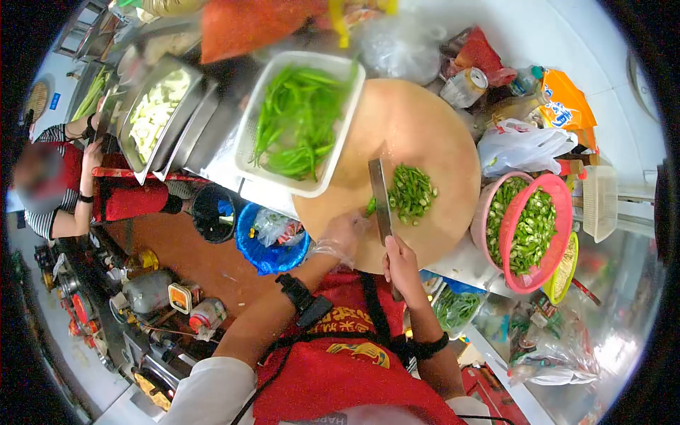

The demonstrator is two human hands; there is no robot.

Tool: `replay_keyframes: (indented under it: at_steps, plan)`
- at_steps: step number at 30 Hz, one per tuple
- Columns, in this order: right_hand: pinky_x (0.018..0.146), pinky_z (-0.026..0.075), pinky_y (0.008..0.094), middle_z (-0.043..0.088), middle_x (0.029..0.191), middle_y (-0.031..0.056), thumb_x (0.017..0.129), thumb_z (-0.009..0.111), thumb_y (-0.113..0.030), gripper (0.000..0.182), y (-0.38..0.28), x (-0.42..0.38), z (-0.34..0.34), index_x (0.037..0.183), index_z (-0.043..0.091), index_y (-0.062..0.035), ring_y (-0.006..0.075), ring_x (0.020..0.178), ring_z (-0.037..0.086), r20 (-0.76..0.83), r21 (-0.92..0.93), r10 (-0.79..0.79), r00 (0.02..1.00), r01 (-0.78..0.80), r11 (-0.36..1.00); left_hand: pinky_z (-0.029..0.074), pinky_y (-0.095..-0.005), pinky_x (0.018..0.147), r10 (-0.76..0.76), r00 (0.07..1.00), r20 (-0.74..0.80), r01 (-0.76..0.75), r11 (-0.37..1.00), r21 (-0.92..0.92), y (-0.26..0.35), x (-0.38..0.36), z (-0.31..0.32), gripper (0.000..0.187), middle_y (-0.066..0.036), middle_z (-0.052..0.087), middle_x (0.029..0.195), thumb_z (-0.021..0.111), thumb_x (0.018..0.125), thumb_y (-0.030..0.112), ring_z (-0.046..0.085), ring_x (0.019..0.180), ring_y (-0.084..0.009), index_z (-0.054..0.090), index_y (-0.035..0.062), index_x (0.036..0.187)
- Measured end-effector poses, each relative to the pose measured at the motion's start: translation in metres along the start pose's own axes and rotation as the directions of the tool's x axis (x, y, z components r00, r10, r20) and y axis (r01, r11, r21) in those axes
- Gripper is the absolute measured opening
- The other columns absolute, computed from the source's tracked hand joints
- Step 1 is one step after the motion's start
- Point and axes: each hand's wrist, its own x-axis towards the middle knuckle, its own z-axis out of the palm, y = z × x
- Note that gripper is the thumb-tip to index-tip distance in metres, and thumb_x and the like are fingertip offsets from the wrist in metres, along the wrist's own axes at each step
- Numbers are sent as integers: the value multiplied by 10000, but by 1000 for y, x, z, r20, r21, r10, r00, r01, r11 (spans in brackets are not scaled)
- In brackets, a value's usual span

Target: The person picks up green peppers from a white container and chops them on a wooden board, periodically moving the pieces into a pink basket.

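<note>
Green pepper pieces [411, 193] flank the cleaver [380, 195] gripped by the right hand [401, 263], while the gloved left hand [342, 237] (fingers curled) pins a pepper [370, 206].

Your right hand [401, 263] wraps the cleaver [381, 198] handle, so you cannot see the handle. A clear glove blurs your left hand [342, 237], whose fingers hide most of the pepper [370, 206] at the blade. The pink colander [536, 234] covers part of the basin [484, 207] beneath it.
</note>
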Motion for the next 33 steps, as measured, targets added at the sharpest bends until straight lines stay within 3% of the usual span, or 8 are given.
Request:
replay_keyframes:
  at_steps: [5,8,17,19,20,22,26,33]
  plan:
    - [363,327,210,424,534,-8,971,416,-373,422,-2,-5,2,1209,511,-38,63,395,397,-24,-39,-63,998,63,997,463,-474,779,34,998,54,-38,997,65,-33,14,16,277,-246,619,931,511,875,274,598,879,-416,610,57,1017]
    - [363,329,208,427,539,-9,971,417,-374,422,-1,1,3,1216,507,-43,61,396,393,45,14,6,999,-7,1000,464,-477,773,68,997,-43,-70,996,-58,-29,12,16,260,-250,619,916,521,873,260,596,875,-422,612,48,993]
    - [361,330,213,433,551,-3,973,411,-365,424,-2,2,2,1231,493,-39,63,402,392,60,3,30,998,-30,1000,478,-477,701,142,989,-45,-130,968,217,-51,27,27,205,-232,623,826,542,855,229,602,797,-411,592,37,902]
    - [365,331,212,442,564,2,977,401,-351,400,-10,-10,4,1199,505,-34,67,401,392,29,3,28,999,-28,1000,484,-475,675,177,978,-106,-199,949,-245,-56,25,29,202,-222,625,815,546,844,222,608,774,-401,592,32,895]
    - [365,331,212,442,564,2,977,401,-351,400,-5,-8,3,1199,505,-34,67,401,392,28,1,34,999,-34,999,484,-475,675,174,979,-103,-195,949,-248,-52,22,25,202,-222,625,815,546,844,222,608,774,-401,592,32,895]
    - [366,331,211,439,558,1,978,396,-343,379,2,-2,2,1160,517,-32,70,400,392,63,-50,-26,998,30,998,491,-468,667,273,962,24,-269,920,284,-40,20,11,193,-216,626,818,555,825,209,615,765,-391,587,31,889]
    - [366,329,212,430,543,-1,978,400,-343,366,-9,-6,4,1128,526,-33,72,397,395,66,-13,43,997,-42,999,500,-458,677,165,986,32,-163,888,431,-24,19,0,193,-201,631,830,561,809,196,622,773,-380,581,29,904]
    - [370,327,211,431,539,-5,971,418,-364,377,-5,-5,1,1120,532,-37,68,403,400,56,-77,27,998,-23,997,505,-460,691,237,971,28,-225,866,447,-14,14,-9,180,-206,629,861,546,838,192,627,785,-369,568,29,910]
